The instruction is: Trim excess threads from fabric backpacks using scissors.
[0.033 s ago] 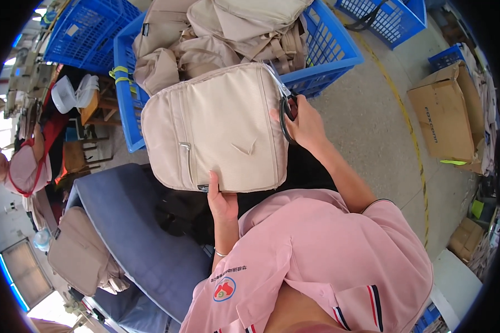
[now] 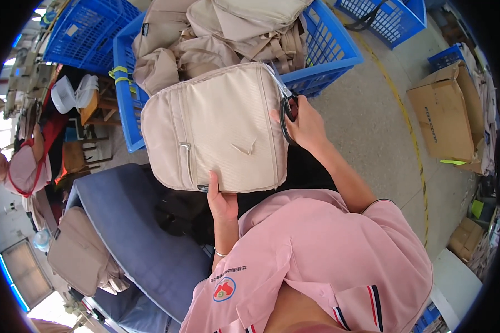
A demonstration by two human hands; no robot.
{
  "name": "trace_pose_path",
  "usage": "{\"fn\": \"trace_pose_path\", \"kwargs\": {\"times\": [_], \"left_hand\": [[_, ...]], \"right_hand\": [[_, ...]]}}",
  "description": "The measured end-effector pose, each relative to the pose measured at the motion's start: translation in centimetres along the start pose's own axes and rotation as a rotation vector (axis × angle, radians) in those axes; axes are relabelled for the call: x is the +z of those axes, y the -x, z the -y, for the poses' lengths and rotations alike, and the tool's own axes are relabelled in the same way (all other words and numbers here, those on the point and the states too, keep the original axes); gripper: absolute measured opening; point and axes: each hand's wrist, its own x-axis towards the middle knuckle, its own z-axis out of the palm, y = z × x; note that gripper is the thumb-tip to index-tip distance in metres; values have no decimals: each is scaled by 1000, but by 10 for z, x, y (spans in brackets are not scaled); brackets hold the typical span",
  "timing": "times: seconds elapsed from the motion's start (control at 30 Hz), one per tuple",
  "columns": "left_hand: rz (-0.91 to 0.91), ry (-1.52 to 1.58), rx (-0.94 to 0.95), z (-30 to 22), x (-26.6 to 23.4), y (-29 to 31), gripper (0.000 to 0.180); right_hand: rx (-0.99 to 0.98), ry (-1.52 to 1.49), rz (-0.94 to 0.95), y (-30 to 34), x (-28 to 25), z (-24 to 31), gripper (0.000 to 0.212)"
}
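A beige backpack (image 2: 228, 130) lies flat before me, a zipped pocket along its left part and a small V-shaped fold or loose strip on its panel. My left hand (image 2: 221, 201) grips its near edge, thumb on top beside a small dark tag; the other fingers are hidden underneath. At the right edge, my right hand (image 2: 305, 125) is closed around black-handled scissors (image 2: 286, 119). Their metal blades point away from me along the bag's upper right corner. Whether the blades touch the fabric I cannot tell.
Beyond the backpack stands a blue crate (image 2: 336, 58) piled with more beige bags (image 2: 222, 50). Blue-grey padded fabric (image 2: 128, 216) curves at my left, with another beige bag (image 2: 80, 252) beside it. A cardboard box (image 2: 444, 114) is at right; a person (image 2: 28, 166) is at far left.
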Motion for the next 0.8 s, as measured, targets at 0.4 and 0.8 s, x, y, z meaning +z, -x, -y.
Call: {"fn": "trace_pose_path", "kwargs": {"times": [0.4,0.8], "left_hand": [[-14,1,0,0,2,2,51],[-19,23,-8,1,-1,1,47]], "right_hand": [[-47,-98,-60,3,8,-2,71],[-85,102,-21,-3,-18,-10,67]]}}
